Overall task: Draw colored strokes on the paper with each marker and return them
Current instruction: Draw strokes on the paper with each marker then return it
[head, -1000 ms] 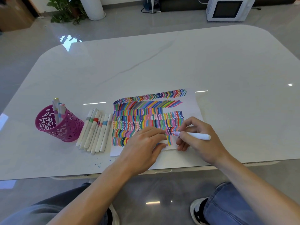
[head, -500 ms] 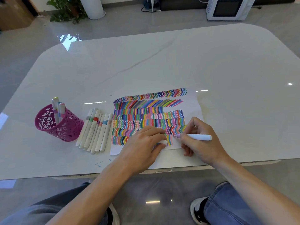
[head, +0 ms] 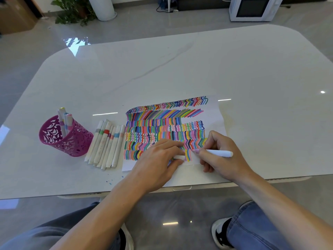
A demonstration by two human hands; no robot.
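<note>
A white sheet of paper (head: 215, 112) covered in rows of colored strokes lies near the table's front edge. My right hand (head: 222, 156) grips a white marker (head: 218, 152), its pale pink tip touching the paper's lowest row. My left hand (head: 158, 163) rests on the paper's lower part and holds a small white cap (head: 179, 157) between thumb and fingers. Several capped white markers (head: 106, 145) lie side by side left of the paper. A magenta cut-out pen holder (head: 64, 138) further left holds three markers.
The white glossy table (head: 180, 69) has a rounded front edge close to my knees. Small ink specks (head: 110, 181) mark the surface below the marker row. Beyond the table stand a potted plant (head: 72, 11) and a white appliance (head: 252, 9) on the floor.
My right hand has slid slightly down the paper with the marker, its tip moving from the chevron row to the lowest row. My left hand has stayed in place.
</note>
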